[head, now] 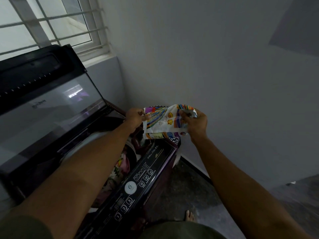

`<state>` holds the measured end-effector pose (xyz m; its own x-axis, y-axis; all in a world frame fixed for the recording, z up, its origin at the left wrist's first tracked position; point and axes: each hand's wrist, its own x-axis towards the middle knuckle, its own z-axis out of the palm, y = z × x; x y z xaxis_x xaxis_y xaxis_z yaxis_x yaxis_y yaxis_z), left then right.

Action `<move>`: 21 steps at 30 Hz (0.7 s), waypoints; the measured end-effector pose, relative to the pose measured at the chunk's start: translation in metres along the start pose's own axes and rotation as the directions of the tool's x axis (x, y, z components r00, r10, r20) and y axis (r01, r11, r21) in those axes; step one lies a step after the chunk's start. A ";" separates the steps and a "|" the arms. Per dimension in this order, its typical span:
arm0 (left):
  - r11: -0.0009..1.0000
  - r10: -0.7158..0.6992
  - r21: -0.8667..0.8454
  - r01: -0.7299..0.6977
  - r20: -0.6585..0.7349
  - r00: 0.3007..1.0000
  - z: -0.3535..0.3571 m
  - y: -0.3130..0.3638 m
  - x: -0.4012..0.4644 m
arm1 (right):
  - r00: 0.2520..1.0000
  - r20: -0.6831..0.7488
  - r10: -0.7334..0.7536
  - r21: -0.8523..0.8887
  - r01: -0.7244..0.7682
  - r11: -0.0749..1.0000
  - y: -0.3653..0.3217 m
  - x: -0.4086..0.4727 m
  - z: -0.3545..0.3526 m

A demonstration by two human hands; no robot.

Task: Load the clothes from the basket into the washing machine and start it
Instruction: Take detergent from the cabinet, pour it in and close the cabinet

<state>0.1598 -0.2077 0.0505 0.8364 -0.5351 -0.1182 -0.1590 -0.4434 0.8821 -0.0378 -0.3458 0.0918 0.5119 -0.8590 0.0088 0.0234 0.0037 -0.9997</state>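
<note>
A top-loading washing machine [155,163] stands below me with its glass lid [51,107] raised toward the window. Colourful clothes [120,164] lie in the drum beside my left forearm. Over the machine's far right corner I hold a white detergent packet [164,123] with bright printed stripes. My left hand [135,119] pinches its left edge and my right hand [196,124] grips its top right corner. The control panel [131,192] with numbered buttons runs along the machine's near edge. No basket is in view.
A grey wall [207,66] rises close behind and to the right of the machine. A barred window [51,23] is at the upper left. Dark speckled floor [198,195] lies to the right, with my bare foot [189,215] on it.
</note>
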 end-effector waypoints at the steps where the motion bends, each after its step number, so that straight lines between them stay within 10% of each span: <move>1: 1.000 0.000 0.000 0.000 -0.002 1.000 0.000 0.000 0.000 | 1.000 0.003 -0.005 -0.003 0.005 1.000 0.000 0.000 0.000; 21: 1.000 0.019 -0.023 -0.020 -0.033 0.999 0.000 0.003 0.002 | 0.999 0.008 -0.043 -0.073 0.044 0.996 -0.003 0.001 0.002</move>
<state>0.1612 -0.2097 0.0526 0.8502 -0.5193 -0.0863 -0.1633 -0.4160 0.8946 -0.0357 -0.3456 0.0950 0.5170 -0.8544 0.0520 -0.0169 -0.0710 -0.9973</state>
